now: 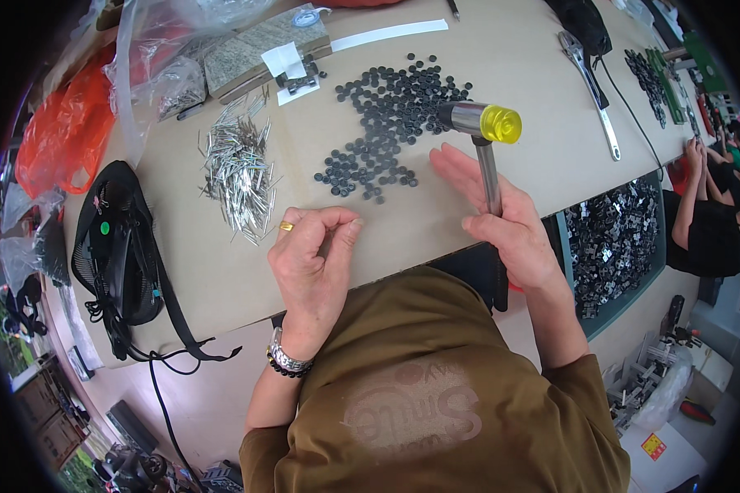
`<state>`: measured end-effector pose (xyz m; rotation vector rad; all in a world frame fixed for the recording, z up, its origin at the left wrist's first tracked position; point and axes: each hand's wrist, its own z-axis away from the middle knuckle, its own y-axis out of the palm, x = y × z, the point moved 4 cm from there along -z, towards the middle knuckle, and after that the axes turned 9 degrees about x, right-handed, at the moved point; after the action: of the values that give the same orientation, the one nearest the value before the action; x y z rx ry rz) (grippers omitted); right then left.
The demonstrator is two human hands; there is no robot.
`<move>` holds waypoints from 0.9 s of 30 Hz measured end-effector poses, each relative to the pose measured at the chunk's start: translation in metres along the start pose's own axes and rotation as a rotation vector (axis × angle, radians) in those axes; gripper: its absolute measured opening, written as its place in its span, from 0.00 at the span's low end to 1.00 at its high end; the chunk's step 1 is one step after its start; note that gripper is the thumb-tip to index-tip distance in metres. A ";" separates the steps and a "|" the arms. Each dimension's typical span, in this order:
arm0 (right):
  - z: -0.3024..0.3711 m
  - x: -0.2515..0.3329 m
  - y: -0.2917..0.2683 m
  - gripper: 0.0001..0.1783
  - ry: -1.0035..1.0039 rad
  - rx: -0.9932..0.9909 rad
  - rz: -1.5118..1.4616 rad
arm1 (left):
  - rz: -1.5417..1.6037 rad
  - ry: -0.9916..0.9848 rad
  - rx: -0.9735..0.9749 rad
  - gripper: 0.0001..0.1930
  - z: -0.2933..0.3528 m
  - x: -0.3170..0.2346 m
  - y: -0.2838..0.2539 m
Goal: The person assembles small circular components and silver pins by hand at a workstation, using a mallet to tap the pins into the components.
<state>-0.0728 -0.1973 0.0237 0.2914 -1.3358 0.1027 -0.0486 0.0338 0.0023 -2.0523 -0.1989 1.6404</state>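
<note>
My right hand holds a mallet upright, its metal shaft caught between thumb and palm while the other fingers stretch out. The mallet has a metal head with a clear yellow face. My left hand, with a ring and a wristwatch, is closed in a pinch above the table's near edge. What its fingertips hold, if anything, cannot be made out. Small round black parts lie scattered beyond and between the hands. Left of them, nearest my left hand, is a pile of thin silver pins.
A stone block sits at the back left near plastic bags. A black bag with straps lies at the left edge. To the right are an adjustable wrench and a bin of black parts. Another person's arm shows far right.
</note>
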 end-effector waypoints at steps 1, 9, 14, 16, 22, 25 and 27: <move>-0.001 -0.003 -0.001 0.46 0.000 -0.002 -0.002 | 0.000 0.000 0.003 0.03 0.000 -0.001 0.001; -0.015 -0.018 0.023 0.44 -0.071 0.210 -0.348 | -0.035 0.005 0.018 0.03 0.005 -0.002 -0.003; -0.013 -0.013 0.025 0.43 -0.069 0.214 -0.378 | -0.077 0.014 0.000 0.04 0.002 -0.005 -0.006; -0.011 -0.012 0.019 0.43 -0.081 0.198 -0.379 | -0.145 0.082 -0.016 0.05 -0.003 -0.006 -0.006; -0.005 -0.002 0.003 0.38 0.066 -0.059 -0.296 | -0.070 0.082 -0.049 0.06 -0.014 -0.009 0.009; -0.001 -0.005 -0.004 0.32 0.081 -0.134 -0.268 | -0.123 0.094 -0.007 0.05 -0.016 -0.008 0.015; 0.000 -0.008 -0.010 0.30 0.039 -0.186 -0.279 | -0.127 0.082 0.002 0.05 -0.017 -0.006 0.016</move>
<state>-0.0720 -0.2057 0.0148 0.3133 -1.2444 -0.2470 -0.0375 0.0129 0.0030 -2.0570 -0.2925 1.4774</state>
